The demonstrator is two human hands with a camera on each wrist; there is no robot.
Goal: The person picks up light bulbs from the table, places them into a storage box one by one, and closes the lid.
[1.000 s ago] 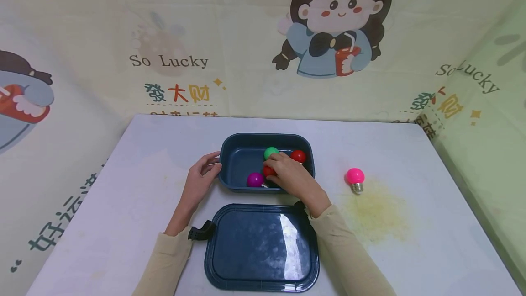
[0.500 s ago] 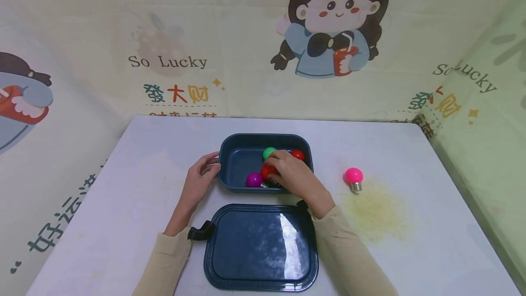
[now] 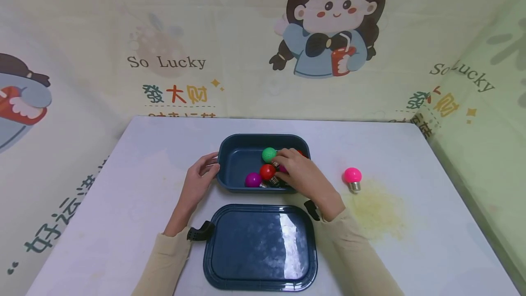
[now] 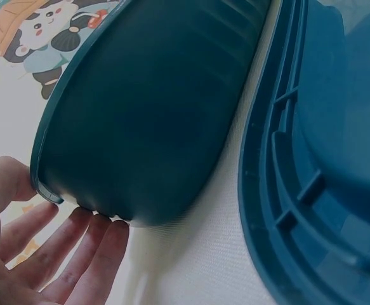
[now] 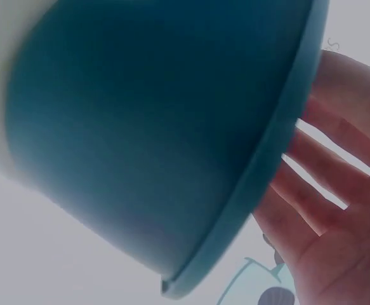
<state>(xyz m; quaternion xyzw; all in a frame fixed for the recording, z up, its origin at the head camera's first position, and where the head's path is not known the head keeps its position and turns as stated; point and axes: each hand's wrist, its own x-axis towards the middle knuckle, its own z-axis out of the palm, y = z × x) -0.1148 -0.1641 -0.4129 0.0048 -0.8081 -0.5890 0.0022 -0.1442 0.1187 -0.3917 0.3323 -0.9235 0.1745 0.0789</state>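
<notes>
A dark blue plastic box (image 3: 236,163) holds several light bulbs: green (image 3: 269,155), red (image 3: 267,171) and purple (image 3: 253,180). My left hand (image 3: 200,175) touches the box's left end from outside; the left wrist view has its thumb at the rim and nearly straight fingers against the wall. My right hand (image 3: 306,175) reaches over the right end into the box. A magenta bulb (image 3: 282,168) shows between its thumb and index finger, and I cannot tell whether they pinch it. In the right wrist view the box wall hides these fingertips. A further red bulb (image 3: 300,153) is partly covered.
The dark blue lid (image 3: 259,245) lies flat on the white table just in front of the box. A pink bulb (image 3: 352,175) with a silver screw base lies to the right, beside a yellowish stain (image 3: 380,214). Printed cloth (image 3: 238,58) hangs behind the table.
My right hand has let go of the red bulb and shifted right within the box, uncovering that bulb and more of the green one. The left hand has stayed at the box's end.
</notes>
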